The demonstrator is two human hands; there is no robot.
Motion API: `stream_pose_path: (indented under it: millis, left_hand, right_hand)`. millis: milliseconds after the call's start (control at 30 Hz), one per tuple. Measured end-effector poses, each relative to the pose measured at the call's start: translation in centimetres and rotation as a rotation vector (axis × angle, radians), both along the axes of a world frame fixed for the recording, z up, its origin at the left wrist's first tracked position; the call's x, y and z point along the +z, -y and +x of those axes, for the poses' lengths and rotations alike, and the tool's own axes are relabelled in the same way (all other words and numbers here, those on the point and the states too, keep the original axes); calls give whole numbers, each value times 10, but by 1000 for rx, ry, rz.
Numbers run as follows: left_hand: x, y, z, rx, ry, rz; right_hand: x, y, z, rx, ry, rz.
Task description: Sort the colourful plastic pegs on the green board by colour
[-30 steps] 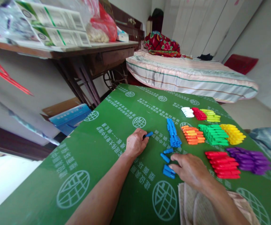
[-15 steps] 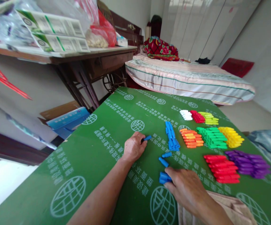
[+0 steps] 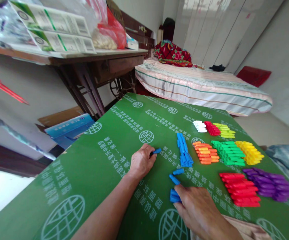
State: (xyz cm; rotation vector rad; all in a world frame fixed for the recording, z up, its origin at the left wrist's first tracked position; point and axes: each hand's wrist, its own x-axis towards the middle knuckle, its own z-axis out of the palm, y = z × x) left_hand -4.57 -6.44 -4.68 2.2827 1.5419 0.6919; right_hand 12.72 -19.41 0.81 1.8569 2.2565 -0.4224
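Could easily nudge the two loose blue pieces [image 3: 174,179] just past the right hand [image 3: 196,205] with a careless brush. Might also drop the held blue piece [image 3: 156,151] from the left hand [image 3: 142,160] through a slack pinch. On the left: curled low, gripping that piece, stretched ahead of the right. On the right: back up, curved at the blue cluster [image 3: 173,196]; can't tell if pinching.

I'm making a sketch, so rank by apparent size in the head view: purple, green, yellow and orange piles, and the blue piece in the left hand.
1. Purple pile
2. Green pile
3. Yellow pile, orange pile: too alike to rank
4. Blue piece, partly hidden by the left hand
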Motion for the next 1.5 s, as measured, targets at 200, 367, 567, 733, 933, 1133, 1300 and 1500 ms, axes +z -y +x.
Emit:
stream_pose_path:
  millis: [200,367,567,733,933,1133,1300,1500]
  left_hand:
    - [-2,-1,-1,-16,8,7]
    - [-2,0,-1,-16,33,-17]
    - [-3,1,-1,-7,71,-44]
    - [-4,1,-2,-7,76,-43]
    - [-4,0,-1,3,60,-38]
    - [-4,0,-1,-1,63,-34]
    - [-6,0,-2,-9,78,-18]
    - [-7,-1,-3,-7,92,-32]
  right_hand:
    - [21,-49,43,-203,-282,157]
    - [27,-129,93,-271,-444,202]
    - [17,-196,108,-209,-366,99]
    - [16,-215,103,-207,-266,5]
    - [16,-221,106,-166,-252,-54]
    - [13,-222,106,-198,-301,-108]
    - [12,-225,103,-266,-333,-139]
    - [16,-228,100,-266,-327,-189]
